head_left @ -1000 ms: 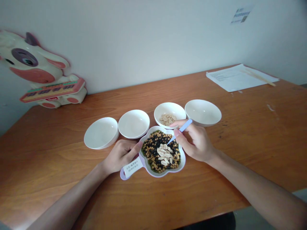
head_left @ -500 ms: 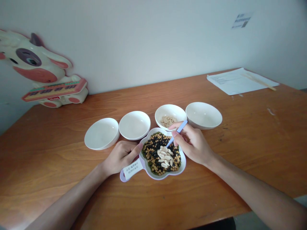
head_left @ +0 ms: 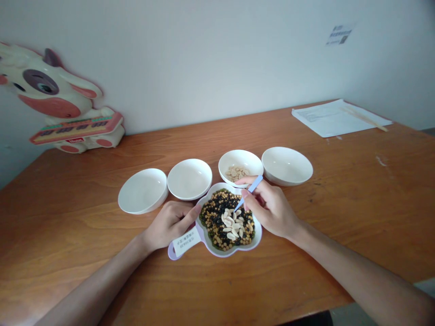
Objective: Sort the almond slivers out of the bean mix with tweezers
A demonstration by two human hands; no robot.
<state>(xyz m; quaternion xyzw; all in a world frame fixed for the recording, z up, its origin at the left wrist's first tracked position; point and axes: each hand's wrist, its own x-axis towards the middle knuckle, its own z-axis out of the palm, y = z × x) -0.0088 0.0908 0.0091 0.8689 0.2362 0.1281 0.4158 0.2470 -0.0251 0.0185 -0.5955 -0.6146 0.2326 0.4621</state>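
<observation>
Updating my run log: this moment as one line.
left hand: holding scalloped dish by rim | right hand: holding lilac tweezers, tip at white seeds atop mixed beans | behind dish: white bowl of pale seeds

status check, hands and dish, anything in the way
Left hand holding dish by the rim. Right hand holding tweezers, tip at pale seeds. Nothing visibly between tip and seeds.

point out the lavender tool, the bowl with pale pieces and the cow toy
lavender tool (head_left: 254,186): head view, upper part of its shaft
bowl with pale pieces (head_left: 240,158): head view, bare inner wall at the far side
cow toy (head_left: 61,107): head view, pink muzzle
</observation>
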